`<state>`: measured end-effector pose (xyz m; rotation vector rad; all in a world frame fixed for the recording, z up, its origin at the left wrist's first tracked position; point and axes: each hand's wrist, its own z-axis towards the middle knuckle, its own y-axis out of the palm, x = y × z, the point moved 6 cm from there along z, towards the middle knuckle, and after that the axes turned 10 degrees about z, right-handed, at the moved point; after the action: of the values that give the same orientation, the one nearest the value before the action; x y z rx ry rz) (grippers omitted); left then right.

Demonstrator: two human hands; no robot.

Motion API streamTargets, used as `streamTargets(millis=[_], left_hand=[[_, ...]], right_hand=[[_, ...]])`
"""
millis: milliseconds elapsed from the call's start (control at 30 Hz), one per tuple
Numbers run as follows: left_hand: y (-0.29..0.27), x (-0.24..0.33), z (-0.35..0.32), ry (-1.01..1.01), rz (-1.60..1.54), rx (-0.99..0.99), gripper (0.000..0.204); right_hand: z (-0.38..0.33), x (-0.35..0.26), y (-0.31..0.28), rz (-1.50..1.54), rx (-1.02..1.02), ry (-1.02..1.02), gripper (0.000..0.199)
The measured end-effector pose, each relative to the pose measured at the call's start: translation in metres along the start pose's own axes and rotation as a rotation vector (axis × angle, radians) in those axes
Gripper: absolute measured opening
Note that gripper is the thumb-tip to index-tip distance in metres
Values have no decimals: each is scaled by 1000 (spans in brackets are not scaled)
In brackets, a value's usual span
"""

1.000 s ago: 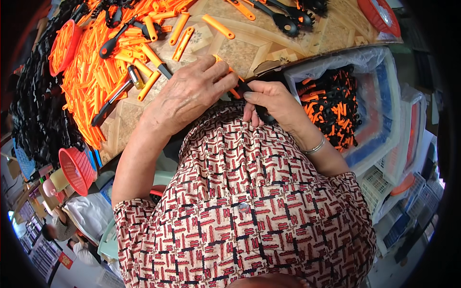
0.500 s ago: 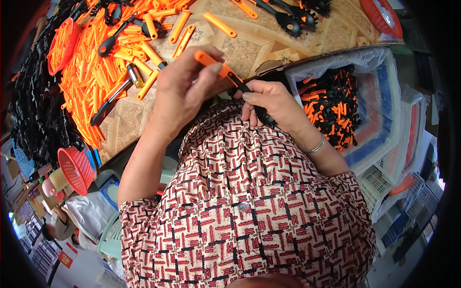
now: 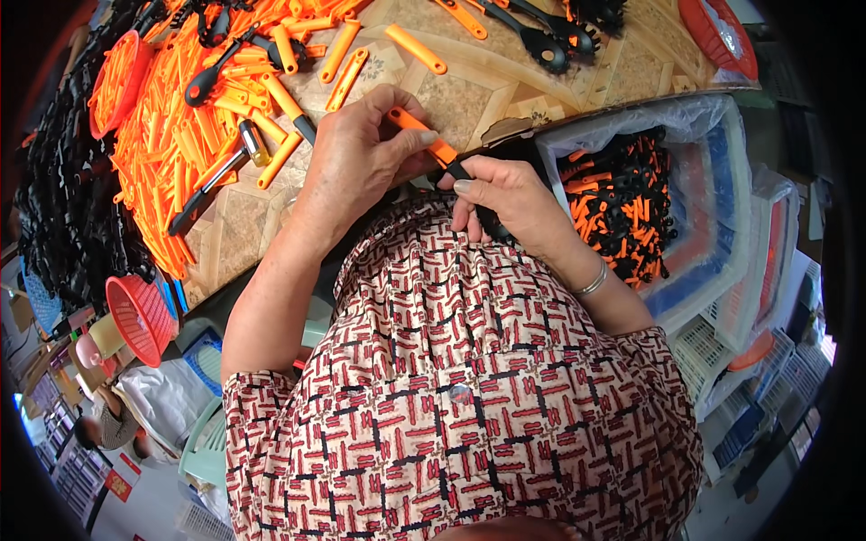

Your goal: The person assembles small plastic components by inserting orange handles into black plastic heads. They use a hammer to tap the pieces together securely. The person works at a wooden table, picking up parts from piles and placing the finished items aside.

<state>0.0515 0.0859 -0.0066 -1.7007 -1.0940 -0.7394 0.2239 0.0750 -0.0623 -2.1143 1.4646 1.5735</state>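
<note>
While both hands meet just above the person's patterned blouse (image 3: 469, 406) at the middle of the frame, the left hand (image 3: 356, 162) curls around an orange handle (image 3: 419, 133), thumb and fingers pinching it so its free end points up and left. The right hand (image 3: 505, 194) closes on the black end of the same tool (image 3: 483, 212), fingers folded down over it, so the two parts sit in one line between the hands, apparently to be pushed together.

Loose orange handles (image 3: 171, 153) lie heaped on the desk (image 3: 469, 90) toward the upper left, within easy reach of the left hand, with a few black-headed utensils (image 3: 541, 36) scattered along the top edge. At the right, a plastic-lined crate (image 3: 713, 180) holds assembled orange-and-black pieces (image 3: 622, 207) just beside the right forearm, which wears a thin bracelet (image 3: 593, 284). Round red baskets (image 3: 140, 316) sit at the left and upper left, and black parts (image 3: 63, 198) are stacked down the left rim.
</note>
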Motion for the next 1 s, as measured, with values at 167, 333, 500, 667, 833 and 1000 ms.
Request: streamTargets(millis=[167,333,500,667,833,1000], left_hand=[[0,-7,4,-16,18,-37,20],[-5,3,2,218,449,131,23],[-6,12,-3,339,582,228,27],[-1,23,-10,444,601,319,23],[-4,17,0,436,524,192,15],[-20,15,-11,554,513,271,22]], right_hand=[[0,0,0,-10,8,17,26],[3,1,0,-23,-2,-15,27],[14,-2,0,-52,-13,44,38],[11,-3,2,-233,160,13,39],[11,-6,1,-154,193,-10,37],[5,-14,7,-208,236,-40,37]])
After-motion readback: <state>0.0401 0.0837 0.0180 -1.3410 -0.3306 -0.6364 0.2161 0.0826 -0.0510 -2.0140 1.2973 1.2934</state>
